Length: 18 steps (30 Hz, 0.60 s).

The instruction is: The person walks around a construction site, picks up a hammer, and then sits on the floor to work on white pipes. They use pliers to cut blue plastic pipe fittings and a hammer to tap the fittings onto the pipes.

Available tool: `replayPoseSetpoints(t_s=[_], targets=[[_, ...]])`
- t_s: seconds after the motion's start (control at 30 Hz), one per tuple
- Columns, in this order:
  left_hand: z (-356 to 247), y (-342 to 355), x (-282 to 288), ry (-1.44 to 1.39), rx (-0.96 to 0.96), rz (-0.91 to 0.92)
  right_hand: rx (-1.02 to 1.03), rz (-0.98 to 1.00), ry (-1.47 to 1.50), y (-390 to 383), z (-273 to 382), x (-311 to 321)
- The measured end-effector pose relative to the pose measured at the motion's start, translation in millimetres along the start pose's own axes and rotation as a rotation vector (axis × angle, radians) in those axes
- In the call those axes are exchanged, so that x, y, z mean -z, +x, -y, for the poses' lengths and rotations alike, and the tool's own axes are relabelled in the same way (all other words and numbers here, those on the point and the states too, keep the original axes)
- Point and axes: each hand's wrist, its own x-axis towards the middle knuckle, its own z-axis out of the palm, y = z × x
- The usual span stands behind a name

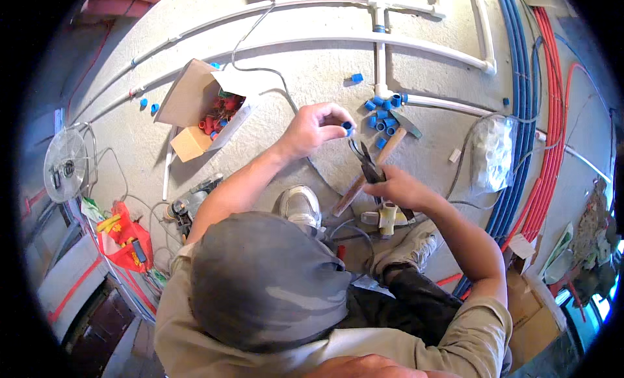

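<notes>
My left hand pinches a small blue pipe fitting between thumb and fingertips, out in front of me. My right hand is closed round the dark handles of a pair of pliers. Their jaws are parted and point up toward the fitting, close beneath it; whether they touch it I cannot tell. Beyond the pliers a hammer with a wooden handle lies on the floor, its handle running toward my shoes. Several loose blue fittings are heaped beside the hammer's head.
Left stands an open cardboard box of red and blue fittings. A fan and a red bag are farther left. White pipes cross the floor ahead. Blue pipes, red pipes and a clear plastic bag lie right.
</notes>
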Motion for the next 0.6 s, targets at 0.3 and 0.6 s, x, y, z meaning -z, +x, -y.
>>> replayPoseSetpoints(t_s=[0.3, 0.6], targets=[[-13, -23, 6, 0.489, -0.225, -0.047, 0.132, 0.0, -0.168, 5, 34, 4], [-8, -29, 7, 0.476, -0.244, -0.044, 0.095, 0.018, -0.171, 5, 50, 4]])
